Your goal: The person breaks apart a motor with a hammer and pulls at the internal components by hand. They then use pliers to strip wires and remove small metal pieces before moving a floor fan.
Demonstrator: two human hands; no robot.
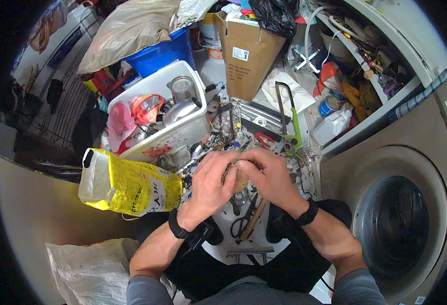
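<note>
My left hand (213, 179) and my right hand (266, 175) meet in front of me, fingers curled and fingertips nearly touching. Between them shows part of a small brownish piece (241, 183); the fingers cover most of it, so its kind cannot be made out. Just below the hands lie black-handled scissors (239, 226) and a tool with a wooden handle (254, 219). Beyond the fingers, red-handled pliers (262, 140) rest among scattered small parts. A green-framed hacksaw (293, 124) is farther right.
A white bin (203, 129) of cans and scrap stands at left, behind a yellow bag (142, 188). A tall cardboard box (246, 63) and a blue tub (165, 53) are at the back. On the right are a white jug (333, 126), a shelf and a front-loading washing machine (401, 223).
</note>
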